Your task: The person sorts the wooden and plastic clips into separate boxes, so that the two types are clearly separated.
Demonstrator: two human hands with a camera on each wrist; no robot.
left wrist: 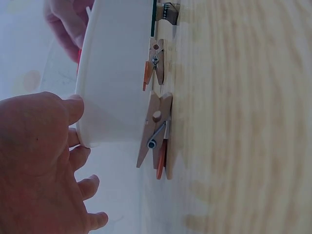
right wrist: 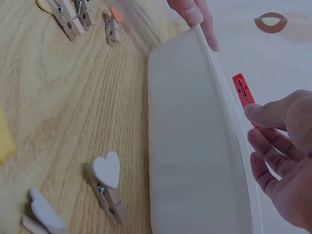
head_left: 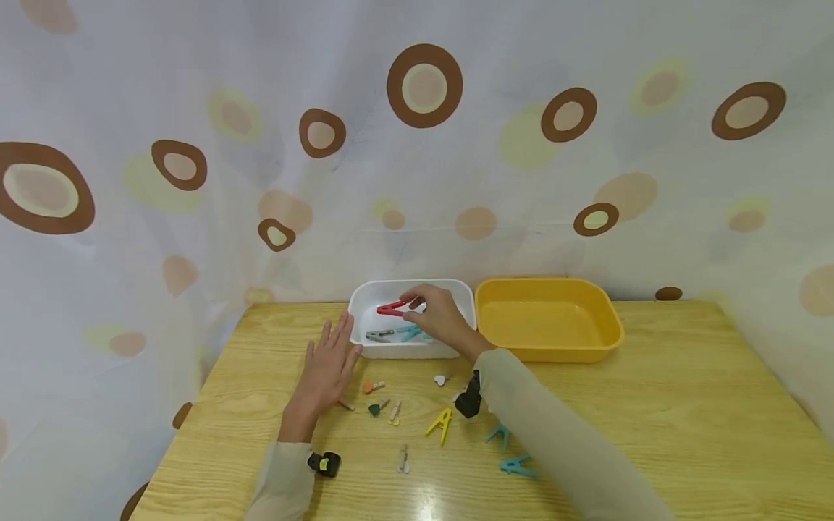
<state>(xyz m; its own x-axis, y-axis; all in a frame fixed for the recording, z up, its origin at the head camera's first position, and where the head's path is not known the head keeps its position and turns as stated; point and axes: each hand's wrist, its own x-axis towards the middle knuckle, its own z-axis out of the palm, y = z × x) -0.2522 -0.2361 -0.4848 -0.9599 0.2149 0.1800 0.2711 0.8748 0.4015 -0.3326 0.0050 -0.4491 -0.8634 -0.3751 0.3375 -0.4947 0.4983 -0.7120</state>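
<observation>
My right hand (head_left: pixel 438 312) pinches a red plastic clothespin (right wrist: pixel 243 91) over the white tray (head_left: pixel 404 351), thumb on one side and fingertips on the other. My left hand (head_left: pixel 328 365) rests against the tray's left rim with its fingers stretched out; in the left wrist view the thumb (left wrist: pixel 74 108) touches the rim. Inside the tray lie a grey clothespin (head_left: pixel 379 336) and blue clothespins (head_left: pixel 410 332). In front of it, small wooden clothespins with coloured shapes lie on the table, among them one with a white heart (right wrist: pixel 106 169) and one with an orange piece (left wrist: pixel 155 61).
A yellow tray (head_left: pixel 550 354) stands right beside the white one. Nearer on the wooden table (head_left: pixel 684 405) are a yellow clothespin (head_left: pixel 441 424) and two blue clothespins, one (head_left: pixel 517 466) close to my right sleeve. A patterned curtain (head_left: pixel 495 181) hangs behind the table.
</observation>
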